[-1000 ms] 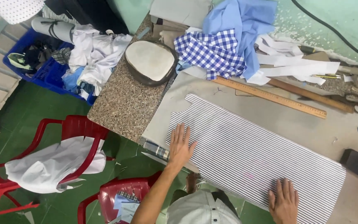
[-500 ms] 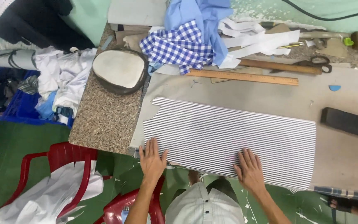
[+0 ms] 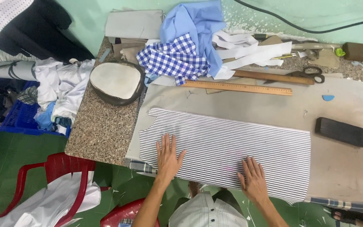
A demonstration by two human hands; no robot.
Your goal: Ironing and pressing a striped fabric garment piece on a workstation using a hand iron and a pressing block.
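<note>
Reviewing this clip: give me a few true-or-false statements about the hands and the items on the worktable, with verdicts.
1. Both hands lie flat on the black-and-white striped fabric panel. True: left hand, right hand.
2. The right hand holds the black-handled scissors. False: they lie untouched near the wall.
3. The long wooden ruler lies beyond the striped panel. True.
4. The dark rectangular block sits on the striped panel. False: it rests beside it, apart.
5. The blue-and-white checked cloth covers the left hand. False: it lies in the far pile.
</note>
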